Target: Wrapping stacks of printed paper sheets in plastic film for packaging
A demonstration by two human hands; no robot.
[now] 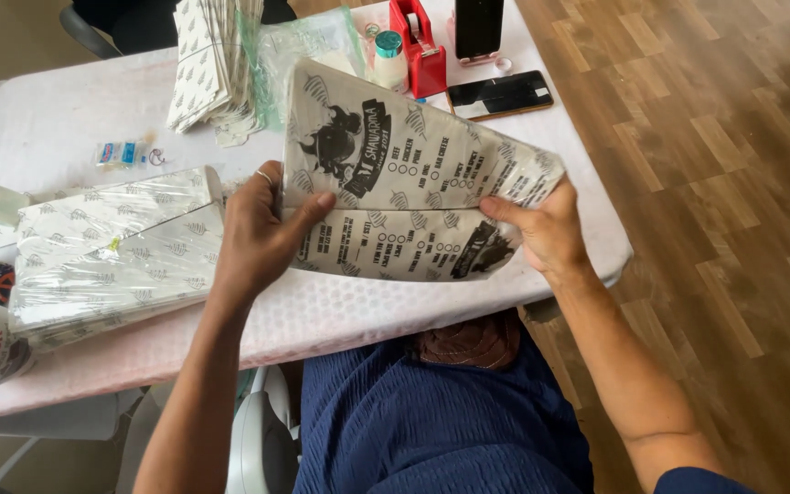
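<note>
Both hands gripped a folded printed sheet point(413, 197) over the table point(322, 316) edge: left hand point(262, 233) pinching its left edge, right hand point(546, 229) its right corner.

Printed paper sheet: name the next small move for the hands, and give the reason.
Probably press the fold flat. The left hand and right hand hold the printed paper sheet by its ends, bent along a middle crease, above the table, so the crease looks unfinished.

Bright, even daylight, soft shadows only. White tablecloth point(75, 110) near blown out at upper left. Glare streaks on plastic-wrapped paper stack point(112, 252) and on wood floor point(733, 183). Centre sharp; slight wide-angle stretch and softness at the edges.
</note>
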